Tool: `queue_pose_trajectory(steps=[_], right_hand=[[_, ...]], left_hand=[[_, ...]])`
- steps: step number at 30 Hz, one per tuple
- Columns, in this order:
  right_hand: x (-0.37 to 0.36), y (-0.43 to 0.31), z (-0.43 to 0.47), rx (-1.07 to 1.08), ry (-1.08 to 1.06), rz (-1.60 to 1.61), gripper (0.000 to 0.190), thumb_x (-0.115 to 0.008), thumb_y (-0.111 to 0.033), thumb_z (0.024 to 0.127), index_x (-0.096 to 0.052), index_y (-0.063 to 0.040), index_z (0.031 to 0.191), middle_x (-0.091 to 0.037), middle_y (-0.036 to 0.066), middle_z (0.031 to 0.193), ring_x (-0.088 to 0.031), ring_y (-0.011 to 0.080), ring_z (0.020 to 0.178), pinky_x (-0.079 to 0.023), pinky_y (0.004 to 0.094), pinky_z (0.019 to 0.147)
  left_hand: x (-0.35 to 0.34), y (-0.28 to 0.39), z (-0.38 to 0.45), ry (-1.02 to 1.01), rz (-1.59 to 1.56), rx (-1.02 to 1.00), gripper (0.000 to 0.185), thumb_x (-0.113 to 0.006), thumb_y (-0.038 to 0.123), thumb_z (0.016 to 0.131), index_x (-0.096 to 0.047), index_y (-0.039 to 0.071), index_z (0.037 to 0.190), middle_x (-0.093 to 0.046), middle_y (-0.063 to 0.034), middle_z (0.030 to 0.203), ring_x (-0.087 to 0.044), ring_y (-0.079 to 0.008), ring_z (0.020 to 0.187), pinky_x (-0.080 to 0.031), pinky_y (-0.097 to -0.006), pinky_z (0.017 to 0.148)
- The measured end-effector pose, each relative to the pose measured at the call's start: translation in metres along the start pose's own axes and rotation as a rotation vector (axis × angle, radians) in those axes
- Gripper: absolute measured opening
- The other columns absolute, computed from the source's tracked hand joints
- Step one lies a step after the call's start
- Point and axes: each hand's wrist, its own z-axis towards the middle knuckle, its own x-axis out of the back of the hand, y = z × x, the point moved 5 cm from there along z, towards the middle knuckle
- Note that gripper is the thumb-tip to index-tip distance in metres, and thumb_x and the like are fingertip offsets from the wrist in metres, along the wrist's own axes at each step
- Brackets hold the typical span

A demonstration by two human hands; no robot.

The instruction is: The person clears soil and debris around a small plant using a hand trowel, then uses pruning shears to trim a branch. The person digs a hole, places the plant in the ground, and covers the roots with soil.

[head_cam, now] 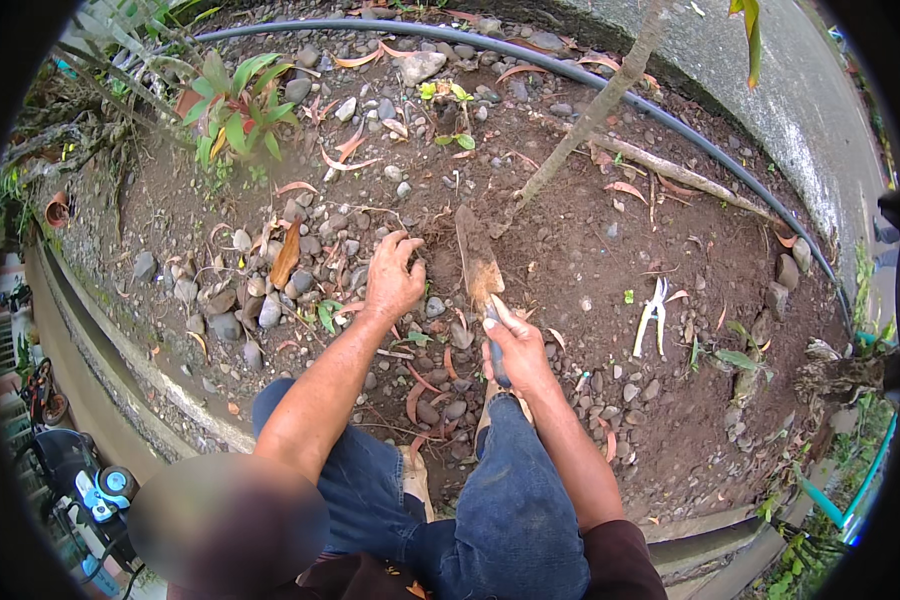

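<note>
My right hand [517,349] is closed around the handle of a hand trowel [480,262], whose blade is caked with soil and points away from me over the dirt. My left hand [396,277] is left of the blade, low over the soil and pebbles, fingers curled; I see nothing held in it, though its palm side is hidden. Just past the blade tip, a thin tree trunk [570,142] rises from the ground. White-handled pruning shears [652,316] lie on the soil to the right. A heap of stones [259,296] lies left of my left hand.
A dark hose [649,109] curves along the far edge beside a concrete strip [787,97]. A leafy plant [240,112] grows at the upper left. A fallen branch [690,178] lies right of the trunk. Concrete edging [142,375] runs along the left, with a ride-on toy [94,487] beyond it.
</note>
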Motion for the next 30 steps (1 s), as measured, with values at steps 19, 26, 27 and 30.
queue_pose_trajectory(steps=[19,26,27,30], right_hand=[[-0.015,0.002,0.041,0.319,0.261,-1.450,0.051,-0.055,-0.030,0.094,-0.048,-0.017,0.143,-0.068,0.023,0.083,-0.068,0.0411,0.075,-0.055,0.0514,0.070],[0.004,0.001,-0.026,0.304,0.223,-1.519,0.051,-0.058,-0.026,0.090,-0.052,-0.021,0.140,-0.066,0.019,0.086,-0.069,0.0382,0.074,-0.055,0.0501,0.063],[0.013,0.000,-0.035,0.263,0.245,-1.571,0.052,-0.059,-0.025,0.089,-0.052,-0.022,0.140,-0.064,0.017,0.086,-0.068,0.0368,0.074,-0.054,0.0491,0.063],[0.031,-0.011,-0.048,0.404,0.328,-1.761,0.055,-0.062,-0.022,0.085,-0.054,-0.024,0.139,-0.059,0.012,0.085,-0.066,0.0322,0.075,-0.052,0.0457,0.065]], left_hand=[[-0.015,0.005,0.051,-0.153,0.366,-0.175,0.013,-0.063,0.014,0.083,-0.070,0.005,0.088,-0.067,-0.0159,0.093,-0.063,-0.0365,0.093,-0.050,-0.0468,0.084],[0.008,0.009,0.048,-0.306,0.267,-0.115,0.015,-0.060,0.008,0.080,-0.070,0.001,0.089,-0.068,-0.0216,0.096,-0.066,-0.0377,0.093,-0.051,-0.0445,0.087],[0.008,0.012,0.047,-0.331,0.248,-0.096,0.015,-0.060,0.008,0.080,-0.070,0.001,0.089,-0.069,-0.0218,0.096,-0.066,-0.0378,0.093,-0.052,-0.0443,0.087],[0.011,0.024,0.047,-0.355,0.166,-0.032,0.015,-0.064,0.008,0.078,-0.072,-0.001,0.088,-0.069,-0.0218,0.091,-0.067,-0.0363,0.088,-0.052,-0.0431,0.082]])
